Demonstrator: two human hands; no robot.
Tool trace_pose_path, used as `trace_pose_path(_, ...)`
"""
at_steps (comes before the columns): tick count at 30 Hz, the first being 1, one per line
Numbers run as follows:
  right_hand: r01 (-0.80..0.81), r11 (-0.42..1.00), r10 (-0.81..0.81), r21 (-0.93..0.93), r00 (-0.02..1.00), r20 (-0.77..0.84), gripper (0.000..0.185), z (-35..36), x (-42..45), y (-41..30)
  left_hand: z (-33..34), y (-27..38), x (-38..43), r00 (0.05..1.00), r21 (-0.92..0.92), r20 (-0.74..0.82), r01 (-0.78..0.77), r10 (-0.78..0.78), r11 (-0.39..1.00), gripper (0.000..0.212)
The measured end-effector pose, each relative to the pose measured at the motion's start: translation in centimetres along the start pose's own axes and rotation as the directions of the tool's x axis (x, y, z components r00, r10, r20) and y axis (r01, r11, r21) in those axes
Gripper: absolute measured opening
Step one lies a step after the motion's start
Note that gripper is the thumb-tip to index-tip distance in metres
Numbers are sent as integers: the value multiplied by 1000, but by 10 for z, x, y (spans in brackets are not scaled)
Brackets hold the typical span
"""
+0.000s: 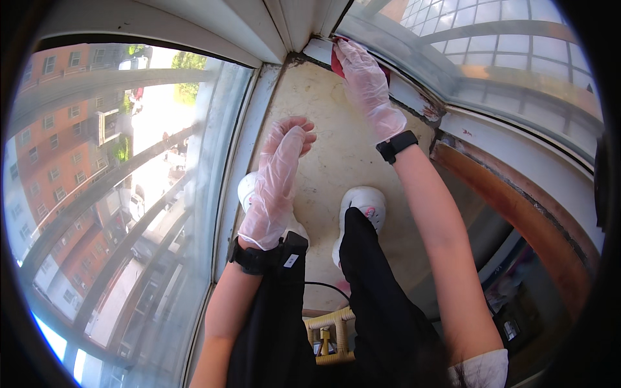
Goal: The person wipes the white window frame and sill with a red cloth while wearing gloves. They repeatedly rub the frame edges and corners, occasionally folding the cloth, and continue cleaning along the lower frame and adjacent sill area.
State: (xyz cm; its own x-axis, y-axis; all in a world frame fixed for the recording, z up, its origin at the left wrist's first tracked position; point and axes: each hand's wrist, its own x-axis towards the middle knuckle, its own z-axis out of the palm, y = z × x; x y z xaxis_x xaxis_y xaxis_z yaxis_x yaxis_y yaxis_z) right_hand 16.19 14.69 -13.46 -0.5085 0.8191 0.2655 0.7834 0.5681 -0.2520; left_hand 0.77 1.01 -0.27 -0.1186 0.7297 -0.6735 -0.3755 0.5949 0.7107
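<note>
Both of my hands wear thin clear plastic gloves. My right hand [366,85] reaches to the far corner and presses a red cloth [338,65] onto the white sill [410,97] at the foot of the right window. The cloth shows on both sides of the hand; the rest lies hidden under the palm. My left hand [284,169] hovers above the pale floor [315,97], near the left window frame [242,126]. Its fingers are curled, and nothing shows in them; whether they touch the thumb is hard to tell.
Barred window panes [121,169] rise at left, another window [509,63] at right. White clogs [364,203] stand on the floor below my hands. A woven stool or chair [335,320] is between my legs, with a black cable near it. A curved brown wooden edge [504,199] runs along the right.
</note>
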Motion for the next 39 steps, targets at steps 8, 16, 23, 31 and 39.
trace_pose_path(8, -38, 995, 40, -93, 999, 11, 52, -20, -39, 26, -8, 6, -2, 998, -27, -15, -54, 54, 998, 33)
trace_pose_path(16, -65, 998, 65, 0, 991, -116, 58, -18, -44, 10, -4, 1, -2, 1000, -31, 17, -13, 13, 999, 35)
trace_pose_path(23, 85, 993, -94, -76, 987, -130, 56, -4, 4, -8, -2, 1, -1, 1000, -14, -20, 17, -17, 1000, 35)
trace_pose_path(31, 29, 964, -32, -264, 999, -8, 46, 8, 1, -9, 3, 1, -2, 1000, 7, 23, -9, 9, 1000, 36)
trace_pose_path(39, 63, 953, -22, -298, 990, 137, 49, 7, 6, -12, 4, -1, -2, 999, 9, 27, -39, 39, 999, 36)
